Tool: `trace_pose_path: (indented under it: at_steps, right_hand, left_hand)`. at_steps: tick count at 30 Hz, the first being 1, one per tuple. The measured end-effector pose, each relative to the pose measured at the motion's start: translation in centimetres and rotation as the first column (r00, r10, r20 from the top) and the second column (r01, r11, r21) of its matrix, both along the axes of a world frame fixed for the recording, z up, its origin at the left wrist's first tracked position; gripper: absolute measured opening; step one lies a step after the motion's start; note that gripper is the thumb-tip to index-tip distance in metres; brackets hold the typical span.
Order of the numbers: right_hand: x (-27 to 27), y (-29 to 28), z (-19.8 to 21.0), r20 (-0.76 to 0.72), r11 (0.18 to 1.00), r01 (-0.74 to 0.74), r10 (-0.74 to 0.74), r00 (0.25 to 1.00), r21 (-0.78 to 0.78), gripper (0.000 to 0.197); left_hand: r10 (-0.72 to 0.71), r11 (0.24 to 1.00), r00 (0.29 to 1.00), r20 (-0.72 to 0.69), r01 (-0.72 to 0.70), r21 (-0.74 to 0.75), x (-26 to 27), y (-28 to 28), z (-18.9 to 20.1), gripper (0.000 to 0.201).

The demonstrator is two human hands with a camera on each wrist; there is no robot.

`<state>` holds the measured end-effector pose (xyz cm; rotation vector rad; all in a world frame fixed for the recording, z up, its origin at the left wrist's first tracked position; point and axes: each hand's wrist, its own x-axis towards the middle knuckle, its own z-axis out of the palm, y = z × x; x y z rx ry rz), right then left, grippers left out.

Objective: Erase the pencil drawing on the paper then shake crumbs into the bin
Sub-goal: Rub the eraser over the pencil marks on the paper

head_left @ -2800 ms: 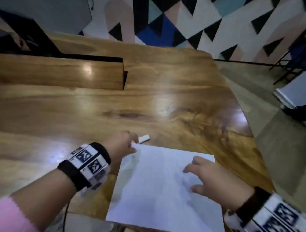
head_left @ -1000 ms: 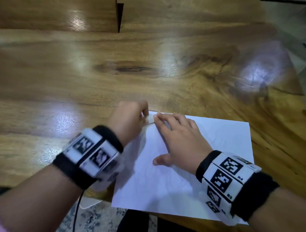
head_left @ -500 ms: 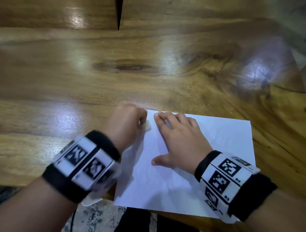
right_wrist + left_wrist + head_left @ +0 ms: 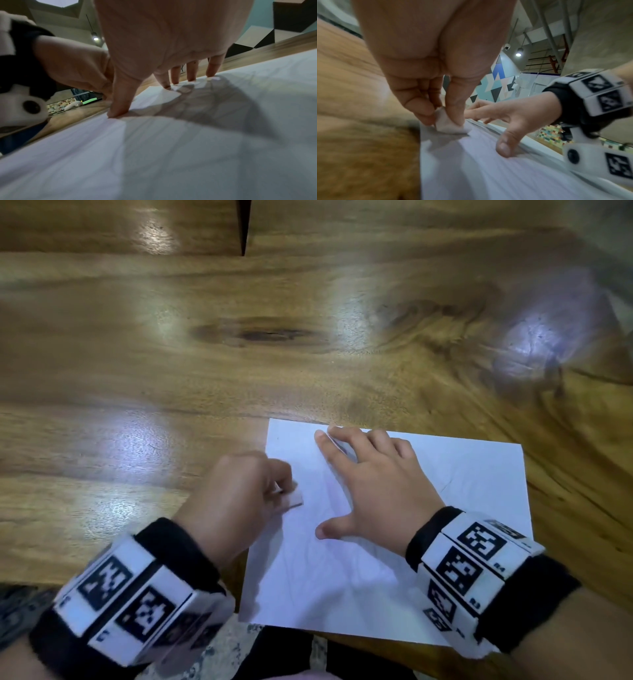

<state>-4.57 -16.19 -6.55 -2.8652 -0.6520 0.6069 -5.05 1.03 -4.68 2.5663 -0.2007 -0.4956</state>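
I see a white sheet of paper (image 4: 394, 577) with faint grey pencil lines (image 4: 214, 108) across it, lying on a glossy desk (image 4: 171, 371) of golden-brown wood with darker streaks and one dark knot. The eraser (image 4: 447, 124) is white. Both wrist bands (image 4: 479, 573) are black, carrying white blocks printed with black square-code markers. In my left wrist view the far wall (image 4: 494, 86) shows a pattern of triangles in blue, teal, pale pink, white and black. Below the desk edge I see a speckled grey and white floor (image 4: 219, 655).
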Motion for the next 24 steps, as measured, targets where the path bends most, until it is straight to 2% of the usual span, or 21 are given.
trace_pose_path:
  at_steps: [6,9,12,15,19,20,24]
  right_hand:
    - [-0.1,0.1,0.0,0.0,1.0,0.001,-0.001,1.0,-0.013,0.112]
    - [0.0,0.1,0.1,-0.001,1.0,0.0,0.0,1.0,-0.017,0.112]
    - [0.1,0.0,0.1,-0.005,1.0,0.0,0.0,1.0,-0.016,0.113]
    - [0.0,0.1,0.0,-0.007,1.0,0.004,-0.004,1.0,-0.011,0.113]
    - [-0.1,0.1,0.0,-0.011,1.0,0.006,-0.006,1.0,-0.004,0.113]
    - [-0.1,0.1,0.0,-0.012,1.0,0.003,-0.003,1.0,-0.005,0.113]
    - [-0.1,0.1,0.0,-0.021,1.0,0.012,-0.012,1.0,0.006,0.113]
  left_hand:
    - [0.076,0.997,0.992,0.1,-0.077,0.0,4.6,-1.2,-0.5,0.011]
    - [0.065,0.998,0.993,0.102,-0.066,0.002,2.8,-0.4,-0.4,0.007]
    - [0.027,0.999,0.999,0.044,-0.025,-0.029,-0.4,0.6,-0.5,0.008]
    - [0.083,0.996,0.991,0.107,-0.079,-0.045,0.9,0.2,-0.8,0.004]
    - [0.097,0.994,0.984,0.152,-0.102,0.026,3.9,-0.8,-0.9,0.004]
    - [0.092,0.995,0.985,0.144,-0.097,0.033,3.6,-0.7,-0.8,0.002]
    - [0.046,0.996,0.995,0.091,-0.053,0.07,0.6,0.2,-0.3,0.015]
